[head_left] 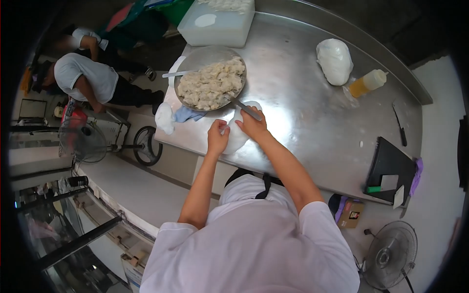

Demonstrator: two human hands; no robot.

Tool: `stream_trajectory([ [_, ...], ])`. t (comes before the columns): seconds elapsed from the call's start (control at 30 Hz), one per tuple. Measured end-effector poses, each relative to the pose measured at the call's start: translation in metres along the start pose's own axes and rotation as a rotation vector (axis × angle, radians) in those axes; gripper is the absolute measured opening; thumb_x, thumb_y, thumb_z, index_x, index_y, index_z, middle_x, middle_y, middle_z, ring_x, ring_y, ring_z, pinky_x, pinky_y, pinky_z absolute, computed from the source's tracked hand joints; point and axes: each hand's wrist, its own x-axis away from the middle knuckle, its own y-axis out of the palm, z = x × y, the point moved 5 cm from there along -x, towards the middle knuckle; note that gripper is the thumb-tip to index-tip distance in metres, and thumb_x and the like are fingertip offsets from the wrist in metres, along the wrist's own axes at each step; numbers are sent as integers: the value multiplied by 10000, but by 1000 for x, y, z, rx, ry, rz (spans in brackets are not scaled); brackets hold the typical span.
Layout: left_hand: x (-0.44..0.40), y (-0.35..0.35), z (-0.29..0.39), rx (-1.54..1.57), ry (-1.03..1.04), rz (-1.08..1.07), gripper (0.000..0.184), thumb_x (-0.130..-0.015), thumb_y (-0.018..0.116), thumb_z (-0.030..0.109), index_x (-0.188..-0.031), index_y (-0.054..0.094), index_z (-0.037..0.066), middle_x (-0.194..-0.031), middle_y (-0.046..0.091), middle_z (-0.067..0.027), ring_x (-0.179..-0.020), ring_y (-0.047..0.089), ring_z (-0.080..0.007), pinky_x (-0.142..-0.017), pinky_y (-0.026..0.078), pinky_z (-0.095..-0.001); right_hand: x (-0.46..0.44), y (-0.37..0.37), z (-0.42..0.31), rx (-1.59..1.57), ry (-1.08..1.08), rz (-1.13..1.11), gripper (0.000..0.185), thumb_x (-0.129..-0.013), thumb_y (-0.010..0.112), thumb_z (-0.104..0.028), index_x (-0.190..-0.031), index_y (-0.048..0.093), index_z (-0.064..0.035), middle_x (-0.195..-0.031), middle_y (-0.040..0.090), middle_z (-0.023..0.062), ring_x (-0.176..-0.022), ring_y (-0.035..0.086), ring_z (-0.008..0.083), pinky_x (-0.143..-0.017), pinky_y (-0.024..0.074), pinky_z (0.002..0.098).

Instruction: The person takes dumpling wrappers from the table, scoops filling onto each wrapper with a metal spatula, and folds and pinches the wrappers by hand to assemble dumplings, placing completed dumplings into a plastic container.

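Note:
A thin white dough sheet [238, 140] lies at the front edge of the steel table. My left hand [218, 137] pinches its left side, fingers curled closed. On the other side my right hand [252, 125] has thumb and fingers closed on the dough. The handle of a metal spatula [248, 110] crosses close over the right fingers; whether they grip it too, I cannot tell. Its other end dips into a wide metal bowl [200, 52] heaped with a pale chunky filling [211, 84]. A second utensil with a light handle [177, 73] rests at the bowl's left rim.
Behind the bowl stands a white plastic tub [215, 29]. Farther right are a wrapped dough lump [334, 61], a squeeze bottle [369, 83], a knife [400, 128] and a black board [390, 168]. A blue cloth [189, 114] touches the bowl. Two people [85, 78] are at left.

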Motion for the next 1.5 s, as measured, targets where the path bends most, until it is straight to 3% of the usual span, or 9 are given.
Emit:
stream_trajectory([
  [0.37, -8, 2, -6, 104, 9, -151, 188, -845, 684, 53, -1008, 603, 4, -930, 671, -98, -853, 649, -183, -746, 508, -313, -16, -7, -8, 137, -150, -97, 214, -801, 709, -247, -896, 659, -62, -972, 653, 98, -961, 612, 249, -807, 454, 391],
  [0.53, -13, 5, 3, 54, 34, -136, 181, -826, 689, 55, -962, 595, -20, -927, 666, -156, -850, 663, -261, -770, 527, -354, -23, 9, -3, 169, -191, -136, 186, -817, 693, -244, -848, 654, -65, -886, 680, 102, -890, 640, 257, -786, 456, 390],
  [0.63, -17, 5, 3, 0, 63, -104, 153, -844, 672, 48, -966, 600, -10, -907, 679, -123, -816, 674, -214, -729, 524, -322, -24, 6, -4, 268, -234, -137, 193, -834, 683, -262, -828, 652, -71, -828, 679, 97, -851, 646, 256, -765, 454, 380],
  [0.9, -23, 16, 5, 71, 10, -102, 120, -855, 651, 29, -957, 603, -13, -900, 682, -107, -819, 672, -194, -747, 526, -314, -21, 8, 1, 180, -329, -48, 49, -761, 610, -55, -778, 616, -100, -795, 656, 94, -828, 627, 242, -719, 419, 388],
  [1.07, -19, 25, 2, 75, -27, -103, 111, -866, 653, 37, -959, 613, -6, -900, 686, -89, -830, 663, -175, -770, 520, -304, -13, 14, -2, 271, -383, -32, 84, -774, 589, -45, -826, 603, -111, -819, 623, 100, -845, 604, 225, -698, 411, 379],
  [1.13, -18, 26, 4, 88, -6, -87, 109, -870, 655, 43, -965, 619, 3, -900, 689, -80, -835, 656, -166, -770, 509, -294, -10, 15, -5, 399, -413, -48, 77, -809, 584, -147, -833, 636, -97, -879, 628, 68, -885, 620, 210, -738, 424, 352],
  [1.3, -15, 26, 7, 114, -59, -80, 106, -873, 655, 45, -967, 622, 8, -902, 690, -73, -843, 651, -154, -761, 496, -282, -15, 16, -3, 388, -421, -35, 85, -799, 565, -64, -865, 605, -100, -800, 605, 56, -796, 602, 223, -672, 420, 379],
  [1.37, -16, 25, 6, 124, -65, -77, 105, -874, 655, 46, -966, 622, 9, -902, 689, -71, -845, 649, -149, -760, 492, -279, -22, 18, 10, 146, -231, -79, 68, -828, 554, -85, -869, 608, -87, -800, 606, 50, -773, 600, 230, -700, 415, 385],
  [1.5, -16, 27, -1, 147, -56, -83, 117, -880, 657, 57, -981, 619, 12, -909, 685, -64, -841, 640, -138, -758, 492, -276, -22, 12, 16, 48, -165, -123, 97, -838, 570, -129, -886, 620, -61, -890, 616, 104, -868, 612, 278, -744, 429, 406],
])
